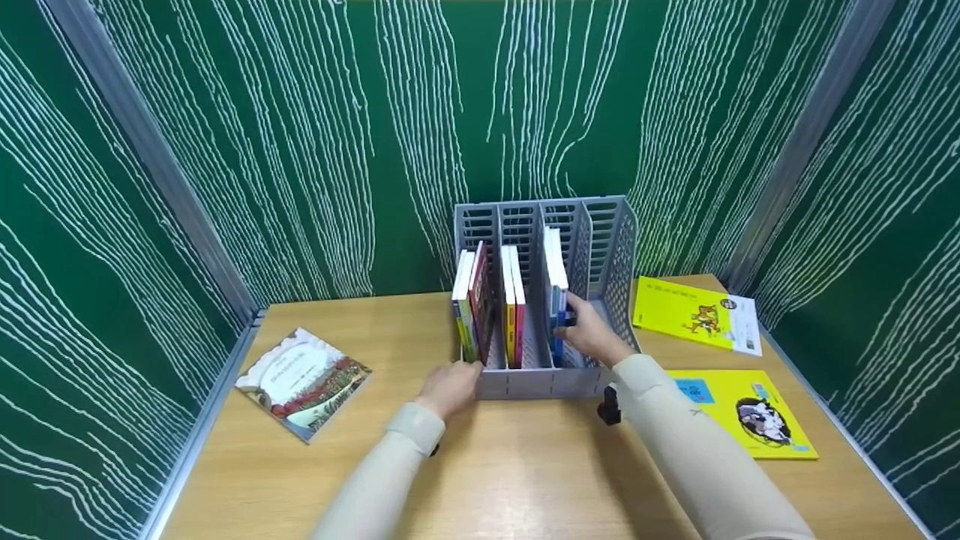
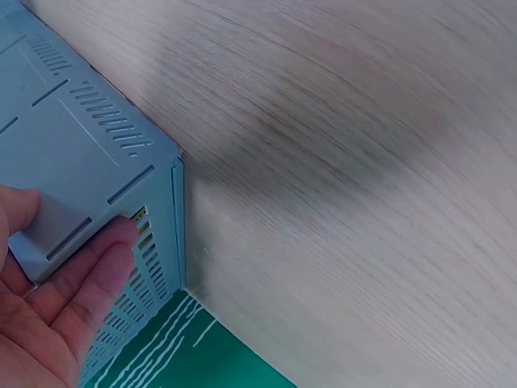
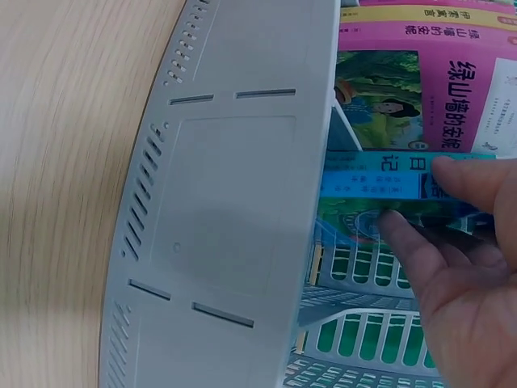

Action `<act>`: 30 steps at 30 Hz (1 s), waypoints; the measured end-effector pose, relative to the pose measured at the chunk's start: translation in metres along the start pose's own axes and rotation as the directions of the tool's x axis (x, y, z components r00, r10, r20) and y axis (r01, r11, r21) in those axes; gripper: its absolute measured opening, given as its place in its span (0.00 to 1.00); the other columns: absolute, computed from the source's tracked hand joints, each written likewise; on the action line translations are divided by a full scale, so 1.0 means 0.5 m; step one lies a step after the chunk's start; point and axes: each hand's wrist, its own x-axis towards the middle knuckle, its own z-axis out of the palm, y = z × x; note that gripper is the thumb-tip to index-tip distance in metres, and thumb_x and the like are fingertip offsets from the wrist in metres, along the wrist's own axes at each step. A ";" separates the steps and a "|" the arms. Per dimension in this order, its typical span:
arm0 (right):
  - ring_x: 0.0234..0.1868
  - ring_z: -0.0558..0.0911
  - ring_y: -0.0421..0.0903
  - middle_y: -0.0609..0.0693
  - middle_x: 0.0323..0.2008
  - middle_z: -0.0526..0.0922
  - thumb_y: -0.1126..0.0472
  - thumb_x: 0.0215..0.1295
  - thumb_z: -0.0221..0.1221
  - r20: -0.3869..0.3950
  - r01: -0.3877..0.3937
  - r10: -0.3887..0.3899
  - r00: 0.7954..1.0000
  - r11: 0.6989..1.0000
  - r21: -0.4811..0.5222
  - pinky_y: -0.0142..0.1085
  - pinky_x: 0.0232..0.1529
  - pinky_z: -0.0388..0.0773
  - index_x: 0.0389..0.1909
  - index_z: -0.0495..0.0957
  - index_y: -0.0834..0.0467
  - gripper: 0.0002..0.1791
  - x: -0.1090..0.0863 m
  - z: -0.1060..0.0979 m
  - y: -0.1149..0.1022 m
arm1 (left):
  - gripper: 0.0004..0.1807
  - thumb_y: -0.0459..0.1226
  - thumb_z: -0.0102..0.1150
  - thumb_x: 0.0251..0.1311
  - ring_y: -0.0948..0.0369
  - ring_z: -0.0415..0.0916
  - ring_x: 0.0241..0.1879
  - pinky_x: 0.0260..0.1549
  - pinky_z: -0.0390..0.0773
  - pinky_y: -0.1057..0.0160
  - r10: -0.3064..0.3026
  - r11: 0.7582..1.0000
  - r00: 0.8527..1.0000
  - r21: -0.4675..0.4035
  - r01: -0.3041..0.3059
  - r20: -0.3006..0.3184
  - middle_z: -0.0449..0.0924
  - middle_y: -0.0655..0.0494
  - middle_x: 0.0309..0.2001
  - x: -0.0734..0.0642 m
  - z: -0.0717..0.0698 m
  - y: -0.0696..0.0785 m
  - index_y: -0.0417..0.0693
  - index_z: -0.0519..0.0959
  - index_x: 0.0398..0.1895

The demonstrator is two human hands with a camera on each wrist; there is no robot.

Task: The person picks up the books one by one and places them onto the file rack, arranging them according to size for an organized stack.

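Head view, listed from near to far. Two pale sleeves (image 1: pixel 382 480), one per arm, entering from the lower edge. Desk (image 1: pixel 517 465), wood-grained, bearing all items. Left hand (image 1: pixel 450 386): grip clasped on the front left corner of the rack, thumb on the front panel and fingers against the slotted side wall, as the left wrist view shows. Yellow book with animal picture (image 1: pixel 761 420): flat, right side, partly covered by the right sleeve. Garden-cover book (image 1: pixel 300 382): flat, left side, set askew. Rack (image 1: pixel 540 384): grey, four compartments, perforated walls, standing upright.

Right hand (image 1: pixel 592 334): grip pinching the blue books between thumb and fingers. Blue books (image 1: pixel 559 304): upright in the third compartment from left, spines forward; whether they touch the rack floor cannot be told. Second compartment: yellow-spined book (image 1: pixel 510 330) and pink book (image 1: pixel 519 330), upright, side by side. First compartment: yellow-green books (image 1: pixel 465 330) and dark red book (image 1: pixel 481 300), the latter leaning slightly. Far yellow book (image 1: pixel 667 307): flat, right of the rack, near the back edge. Green wall (image 1: pixel 412 150): white wavy lines, behind the desk.
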 end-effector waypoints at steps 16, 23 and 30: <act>0.57 0.87 0.61 0.66 0.59 0.87 0.74 0.73 0.65 -0.089 0.000 -0.018 0.996 0.980 -0.200 0.58 0.65 0.84 0.67 0.78 0.66 0.23 -0.022 -0.020 -0.024 | 0.22 0.33 0.60 0.76 0.49 0.88 0.55 0.52 0.90 0.50 0.114 0.993 0.993 0.003 -0.114 0.008 0.80 0.47 0.69 -0.023 -0.019 -0.043 0.47 0.78 0.71; 0.62 0.85 0.65 0.69 0.63 0.84 0.67 0.75 0.65 -0.045 -0.009 -0.004 0.999 0.960 -0.280 0.59 0.68 0.82 0.69 0.77 0.70 0.24 -0.048 -0.037 -0.014 | 0.18 0.35 0.61 0.76 0.43 0.88 0.52 0.50 0.90 0.45 0.081 0.995 0.994 -0.044 -0.085 -0.068 0.82 0.39 0.64 -0.092 -0.030 -0.119 0.43 0.79 0.65; 0.66 0.84 0.68 0.70 0.66 0.82 0.61 0.76 0.67 -0.024 0.040 -0.051 0.998 0.937 -0.348 0.59 0.68 0.81 0.68 0.79 0.68 0.25 -0.079 -0.045 0.011 | 0.12 0.32 0.60 0.73 0.39 0.87 0.46 0.43 0.89 0.40 -0.190 0.982 0.974 -0.027 0.188 -0.124 0.86 0.37 0.51 -0.167 -0.060 -0.208 0.36 0.81 0.56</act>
